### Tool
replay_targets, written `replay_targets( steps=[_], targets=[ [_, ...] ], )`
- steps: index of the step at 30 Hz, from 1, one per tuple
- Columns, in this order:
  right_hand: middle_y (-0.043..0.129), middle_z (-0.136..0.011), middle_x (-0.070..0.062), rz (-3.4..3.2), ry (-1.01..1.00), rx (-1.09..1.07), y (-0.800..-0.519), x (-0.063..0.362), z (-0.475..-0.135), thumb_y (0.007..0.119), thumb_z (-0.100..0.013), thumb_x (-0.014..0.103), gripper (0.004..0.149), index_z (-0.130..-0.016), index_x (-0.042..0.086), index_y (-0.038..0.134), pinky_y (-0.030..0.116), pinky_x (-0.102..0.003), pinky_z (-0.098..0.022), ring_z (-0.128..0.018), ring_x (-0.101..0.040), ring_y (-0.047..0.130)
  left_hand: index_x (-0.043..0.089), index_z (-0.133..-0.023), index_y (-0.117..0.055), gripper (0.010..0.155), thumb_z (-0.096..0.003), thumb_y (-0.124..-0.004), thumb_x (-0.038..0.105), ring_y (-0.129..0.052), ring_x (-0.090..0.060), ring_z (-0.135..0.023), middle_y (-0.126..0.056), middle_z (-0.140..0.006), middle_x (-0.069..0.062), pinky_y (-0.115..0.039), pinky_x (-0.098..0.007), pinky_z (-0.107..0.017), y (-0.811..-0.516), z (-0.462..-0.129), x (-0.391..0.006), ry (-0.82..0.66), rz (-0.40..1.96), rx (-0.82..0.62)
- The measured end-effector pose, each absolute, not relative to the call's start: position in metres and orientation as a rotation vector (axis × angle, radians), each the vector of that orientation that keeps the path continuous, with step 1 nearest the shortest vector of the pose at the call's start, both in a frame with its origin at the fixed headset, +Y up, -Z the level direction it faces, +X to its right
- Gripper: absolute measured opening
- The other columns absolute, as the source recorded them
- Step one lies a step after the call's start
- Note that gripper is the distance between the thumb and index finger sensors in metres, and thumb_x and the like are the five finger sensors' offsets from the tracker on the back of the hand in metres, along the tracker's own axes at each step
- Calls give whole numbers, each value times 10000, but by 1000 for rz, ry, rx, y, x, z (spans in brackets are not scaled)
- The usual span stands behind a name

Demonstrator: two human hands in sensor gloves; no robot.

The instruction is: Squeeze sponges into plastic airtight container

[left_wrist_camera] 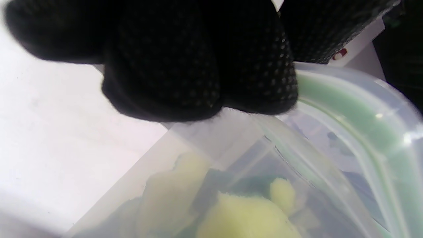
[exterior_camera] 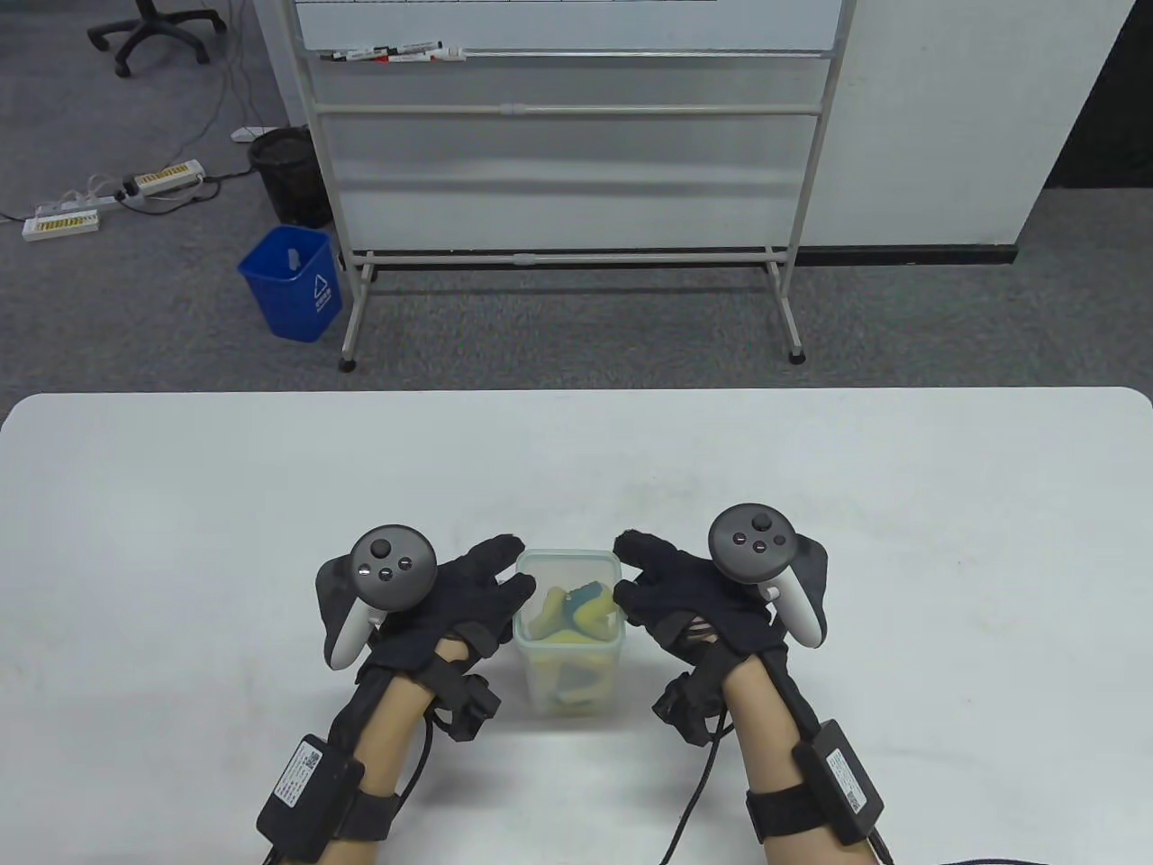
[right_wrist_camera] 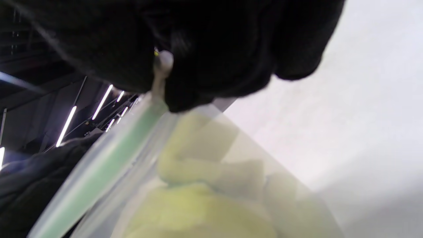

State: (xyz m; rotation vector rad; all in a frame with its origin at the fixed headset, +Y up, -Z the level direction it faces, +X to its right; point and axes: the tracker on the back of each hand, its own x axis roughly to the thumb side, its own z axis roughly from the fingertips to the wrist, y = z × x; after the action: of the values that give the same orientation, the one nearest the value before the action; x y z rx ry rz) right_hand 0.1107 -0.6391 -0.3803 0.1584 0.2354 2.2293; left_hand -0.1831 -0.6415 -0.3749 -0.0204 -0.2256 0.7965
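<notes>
A tall clear plastic container (exterior_camera: 569,671) stands on the white table, with yellow and blue sponges (exterior_camera: 569,614) packed inside. A translucent lid with a green seal (left_wrist_camera: 347,99) sits on its top. My left hand (exterior_camera: 477,581) lies at the container's left, fingertips (left_wrist_camera: 198,82) resting on the lid's left edge flap. My right hand (exterior_camera: 662,581) lies at its right, fingertips (right_wrist_camera: 214,66) on the lid's right edge by the green seal (right_wrist_camera: 109,155). Neither hand encloses anything. The sponges show through the wall in both wrist views (left_wrist_camera: 238,215) (right_wrist_camera: 198,205).
The white table (exterior_camera: 270,505) stretches wide around the container. Beyond its far edge stand a whiteboard frame (exterior_camera: 567,261), a blue bin (exterior_camera: 293,284) and a black bin (exterior_camera: 288,176) on the floor.
</notes>
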Motion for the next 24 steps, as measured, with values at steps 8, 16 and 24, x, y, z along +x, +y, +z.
replay_targets(
  steps=[8, 16, 24],
  targets=[
    [985, -660, -31, 2242, 250, 161, -639, 111, -381, 885, -457, 407, 675, -1057, 169, 689, 768, -493, -586, -450, -208, 981, 116, -963, -733, 640, -452, -826, 488, -1072, -168, -251, -1060, -353, 48, -937, -363, -237, -642, -375, -183, -224, 779, -31],
    [988, -667, -4, 2175, 286, 153, -647, 114, -384, 870, -455, 414, 671, -1055, 174, 691, 762, -506, -641, -595, -238, 1069, 118, -966, -733, 642, -455, -819, 497, -1074, -168, -271, -1057, -367, 58, -937, -366, -252, -644, -376, -183, -202, 784, -68],
    [985, -647, -12, 2113, 304, 144, -652, 115, -387, 868, -450, 408, 666, -1048, 173, 695, 768, -488, -653, -550, -231, 1108, 160, -972, -752, 644, -448, -830, 526, -1069, -203, -310, -1060, -391, 31, -923, -395, -287, -643, -375, -184, -168, 739, -90]
  ],
)
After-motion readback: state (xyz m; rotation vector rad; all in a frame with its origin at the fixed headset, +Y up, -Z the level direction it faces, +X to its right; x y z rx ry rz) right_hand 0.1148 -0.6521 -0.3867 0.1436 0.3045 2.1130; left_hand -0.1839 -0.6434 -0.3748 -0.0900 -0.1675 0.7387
